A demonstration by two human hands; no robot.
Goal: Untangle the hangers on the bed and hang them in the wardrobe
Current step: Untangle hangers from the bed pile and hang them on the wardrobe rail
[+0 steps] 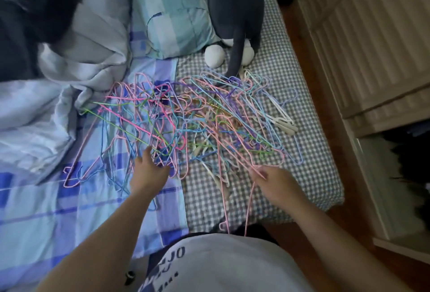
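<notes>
One tangled heap of wire hangers [186, 124] (too many to count); two hands; one pillow [176, 12]; one plush toy [235, 19]

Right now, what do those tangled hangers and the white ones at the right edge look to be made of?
The coloured hangers look like thin wire with a smooth pastel coating: very slim, evenly bent, slightly glossy. The right hand pinches a pink one. The white hangers are thicker and matt, probably plastic or padded; too blurred to tell.

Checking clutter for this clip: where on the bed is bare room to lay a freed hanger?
Free: blue plaid sheet left of the left hand; checked sheet between right hand and bed edge. Crowded: hanger pile mid-bed, up to the pillow and plush toy.
</notes>
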